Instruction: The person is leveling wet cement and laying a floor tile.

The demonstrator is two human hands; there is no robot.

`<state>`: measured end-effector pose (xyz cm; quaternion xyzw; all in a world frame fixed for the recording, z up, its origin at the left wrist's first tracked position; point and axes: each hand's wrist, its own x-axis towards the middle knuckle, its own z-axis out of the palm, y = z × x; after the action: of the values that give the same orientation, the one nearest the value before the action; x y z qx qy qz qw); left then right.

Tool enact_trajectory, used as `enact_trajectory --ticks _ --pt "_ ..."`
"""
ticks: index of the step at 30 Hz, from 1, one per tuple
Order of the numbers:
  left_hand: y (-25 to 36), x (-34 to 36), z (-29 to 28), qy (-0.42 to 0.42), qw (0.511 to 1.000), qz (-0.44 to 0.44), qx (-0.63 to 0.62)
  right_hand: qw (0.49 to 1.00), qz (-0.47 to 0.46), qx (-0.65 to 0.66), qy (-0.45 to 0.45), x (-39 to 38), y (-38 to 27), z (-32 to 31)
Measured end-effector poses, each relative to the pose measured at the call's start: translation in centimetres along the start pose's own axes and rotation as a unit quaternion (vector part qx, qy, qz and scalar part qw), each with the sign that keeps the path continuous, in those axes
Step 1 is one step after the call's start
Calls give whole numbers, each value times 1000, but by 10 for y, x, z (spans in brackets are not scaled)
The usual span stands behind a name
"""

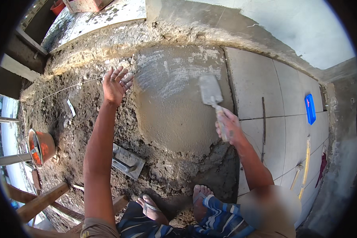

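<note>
My right hand [231, 127] is closed round the handle of a mortar-smeared trowel [210, 89], its flat blade held over a patch of wet mortar [174, 119]. Pale streaks of powder or dry cement lie across the far part of that patch. Above the patch's left edge, my left hand [115, 85] is raised with its fingers apart and nothing in it. On the rough soil beside my left forearm rests a plastering float [127, 162] with a dark handle.
Large grey tiles [261, 79] border the mortar on the right, carrying a thin dark rod [263, 127], a blue plastic box [309, 109] and a yellow folding rule [305, 166]. An orange bucket [47, 146] stands at far left near wooden beams [43, 200]. A string [67, 90] crosses the soil.
</note>
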<state>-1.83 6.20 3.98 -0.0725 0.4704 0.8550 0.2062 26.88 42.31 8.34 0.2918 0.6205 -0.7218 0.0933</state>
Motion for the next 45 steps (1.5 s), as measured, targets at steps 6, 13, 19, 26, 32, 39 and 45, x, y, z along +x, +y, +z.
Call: enact_trajectory --ticks 6,13,19,26,32,39,45 --pt "-7 4 0 29 1000 -11 0 1000 27 7 -13 -40 14 6" --pt "-9 1 8 23 1000 -7 -6 995 -1 26 -98 -16 7 64" --pt "-12 -11 22 47 998 -5 -43 982 3 -40 -187 -11 0 73" --pt "-21 -17 32 38 999 -20 -12 999 30 -16 -29 -65 8 24" --pt "-25 -12 30 48 999 -20 -7 988 99 -26 -116 -101 24 30" --pt "-16 -26 24 37 998 -8 43 956 129 -43 -261 -88 14 48" --pt "12 -77 31 43 991 -30 125 941 186 21 -281 -104 33 62"
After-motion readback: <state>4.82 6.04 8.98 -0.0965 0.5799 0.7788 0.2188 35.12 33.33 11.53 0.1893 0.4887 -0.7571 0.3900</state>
